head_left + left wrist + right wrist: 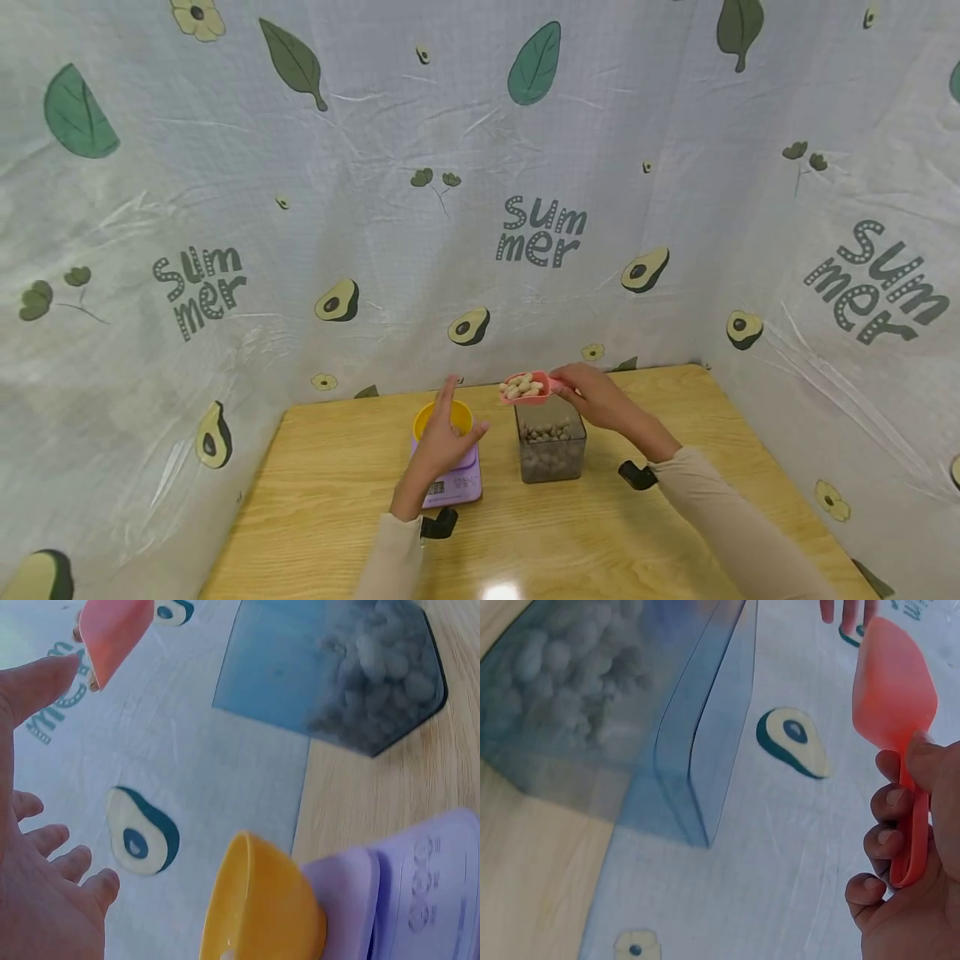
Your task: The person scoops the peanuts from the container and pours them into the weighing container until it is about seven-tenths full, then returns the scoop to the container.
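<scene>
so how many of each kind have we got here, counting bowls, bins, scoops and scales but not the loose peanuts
yellow bowl: 1
see-through grey bin: 1
pink scoop: 1
purple scale: 1
Total: 4

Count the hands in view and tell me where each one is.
2: the left hand is near the yellow bowl; the right hand holds the pink scoop. Neither is fully hidden.
</scene>
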`<state>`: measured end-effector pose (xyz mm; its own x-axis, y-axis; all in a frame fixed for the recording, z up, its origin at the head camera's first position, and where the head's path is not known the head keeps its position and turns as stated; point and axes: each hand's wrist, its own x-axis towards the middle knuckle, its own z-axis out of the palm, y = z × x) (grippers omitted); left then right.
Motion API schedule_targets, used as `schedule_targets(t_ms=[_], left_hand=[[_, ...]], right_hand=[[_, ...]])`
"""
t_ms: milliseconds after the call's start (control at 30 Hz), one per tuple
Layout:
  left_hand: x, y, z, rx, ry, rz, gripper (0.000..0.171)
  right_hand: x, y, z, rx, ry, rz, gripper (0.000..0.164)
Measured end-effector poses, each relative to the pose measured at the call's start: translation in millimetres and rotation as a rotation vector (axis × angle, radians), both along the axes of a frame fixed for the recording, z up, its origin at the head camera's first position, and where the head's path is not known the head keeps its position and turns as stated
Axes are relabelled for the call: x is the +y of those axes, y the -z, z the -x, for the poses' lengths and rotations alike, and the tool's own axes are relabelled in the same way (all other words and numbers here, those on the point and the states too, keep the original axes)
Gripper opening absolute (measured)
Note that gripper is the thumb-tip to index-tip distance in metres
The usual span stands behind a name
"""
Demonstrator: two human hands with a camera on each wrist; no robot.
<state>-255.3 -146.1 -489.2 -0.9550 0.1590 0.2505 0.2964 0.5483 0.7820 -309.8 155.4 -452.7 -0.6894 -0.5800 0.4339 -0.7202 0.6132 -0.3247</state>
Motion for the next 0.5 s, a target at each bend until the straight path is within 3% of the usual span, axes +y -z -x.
schedule_targets(t_ms=[300,500], left_hand=[[-27,13.7,3.2,0.009,-0.073,0.018,0.099],[-41,27.9,7.5,-0.061,-0.1,0.035,0.103]], right_hand=[[-31,5.9,6.0,-0.043,-0.017,0.008,0.029],[-52,15.8,13.9,-0.088,-0.007,-0.006,0.028]])
